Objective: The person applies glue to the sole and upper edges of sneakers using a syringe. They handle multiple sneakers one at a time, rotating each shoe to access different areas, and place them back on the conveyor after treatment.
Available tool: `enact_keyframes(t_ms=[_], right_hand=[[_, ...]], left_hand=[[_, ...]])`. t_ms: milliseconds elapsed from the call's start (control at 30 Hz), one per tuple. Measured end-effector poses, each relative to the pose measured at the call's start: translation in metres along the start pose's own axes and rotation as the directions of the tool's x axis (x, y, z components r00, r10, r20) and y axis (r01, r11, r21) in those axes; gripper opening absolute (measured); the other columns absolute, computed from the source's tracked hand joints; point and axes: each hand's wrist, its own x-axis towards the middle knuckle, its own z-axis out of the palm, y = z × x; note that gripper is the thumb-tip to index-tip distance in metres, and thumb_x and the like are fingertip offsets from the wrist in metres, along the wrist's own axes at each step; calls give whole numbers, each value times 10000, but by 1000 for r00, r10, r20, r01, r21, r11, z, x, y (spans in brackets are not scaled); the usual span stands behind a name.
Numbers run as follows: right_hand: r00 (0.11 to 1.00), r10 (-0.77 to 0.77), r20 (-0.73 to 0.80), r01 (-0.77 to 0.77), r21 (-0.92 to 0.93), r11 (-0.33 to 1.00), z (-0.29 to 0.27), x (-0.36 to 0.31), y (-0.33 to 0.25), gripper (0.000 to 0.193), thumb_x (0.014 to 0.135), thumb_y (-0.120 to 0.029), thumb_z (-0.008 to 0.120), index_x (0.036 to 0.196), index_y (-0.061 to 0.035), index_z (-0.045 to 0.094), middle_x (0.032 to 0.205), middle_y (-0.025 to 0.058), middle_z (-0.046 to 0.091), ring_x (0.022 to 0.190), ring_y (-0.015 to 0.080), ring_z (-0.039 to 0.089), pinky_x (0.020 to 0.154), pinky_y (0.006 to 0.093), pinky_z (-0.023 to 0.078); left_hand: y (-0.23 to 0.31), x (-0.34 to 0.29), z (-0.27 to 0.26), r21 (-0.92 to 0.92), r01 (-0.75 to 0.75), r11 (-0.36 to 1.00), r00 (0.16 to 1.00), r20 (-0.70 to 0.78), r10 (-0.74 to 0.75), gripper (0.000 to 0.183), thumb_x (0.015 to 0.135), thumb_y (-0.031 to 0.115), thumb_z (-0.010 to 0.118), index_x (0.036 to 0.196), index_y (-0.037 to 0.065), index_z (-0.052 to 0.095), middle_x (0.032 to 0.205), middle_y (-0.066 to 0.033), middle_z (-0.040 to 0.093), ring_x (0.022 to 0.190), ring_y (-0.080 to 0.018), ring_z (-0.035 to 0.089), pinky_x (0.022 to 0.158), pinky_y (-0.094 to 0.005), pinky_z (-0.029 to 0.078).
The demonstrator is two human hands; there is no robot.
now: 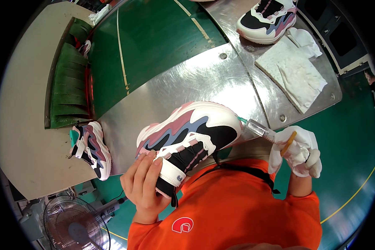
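Observation:
My bare left hand point(142, 185) grips a sneaker point(183, 127) by its collar. The shoe is white, black, pink and blue-grey, tilted with its sole away from me and its toe to the right. My right hand point(299, 152), in a white glove, is closed round a clear syringe point(260, 130) with a green tip. That tip touches or almost touches the sole edge at the toe; I cannot tell which. A thin yellow-brown stick point(288, 143) also shows at the gloved fingers.
Another sneaker point(91, 148) lies at the left of the metal table point(154, 93). At the far right are a third sneaker point(266, 25), a white pad point(285, 58) and crumpled cloth point(302, 81). Green flaps point(68, 87) hang by the green belt point(158, 41). A fan point(76, 225) stands lower left.

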Motion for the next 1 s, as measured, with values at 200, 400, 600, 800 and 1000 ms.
enact_keyframes(t_ms=[200,400,600,800,1000], right_hand=[[999,30,-40,-31,-36,999,7,-4,-7,1029,539,-705,774,1030,168,540,607,156,596,459,285,615,486,318,517],[984,-125,-123,137,92,986,9,1,-8,797,680,-386,785,1209,108,451,806,188,601,746,315,663,700,344,529],[987,-79,-143,105,182,978,57,60,-9,600,741,6,600,1304,-24,396,1117,154,531,1087,318,586,972,430,474],[992,73,-105,-52,192,980,60,73,1,766,632,163,591,1332,-65,378,1176,105,504,1208,258,506,1062,436,409],[950,-232,-207,214,-107,971,39,37,11,813,618,131,613,1355,-21,304,1185,134,465,1184,313,516,983,423,473]], left_hand=[[1,-2,1,1,6,1000,1000,-11,-6,492,714,345,778,1104,84,632,1079,-90,674,965,-265,629,808,-333,419],[1,-1,0,8,-15,1000,999,-32,15,516,706,373,788,1107,87,632,1080,-87,671,958,-261,628,798,-330,423],[5,-10,1,49,-18,999,999,-51,20,550,702,403,790,1125,92,626,1098,-90,669,975,-267,633,784,-324,412],[7,-14,0,52,-19,998,1000,-22,20,428,712,230,670,1118,97,637,1114,-89,667,984,-263,634,768,-325,400],[-1,8,-5,-2,-18,1000,998,53,19,553,671,349,798,1115,71,620,1094,-106,661,913,-274,618,765,-347,424]])
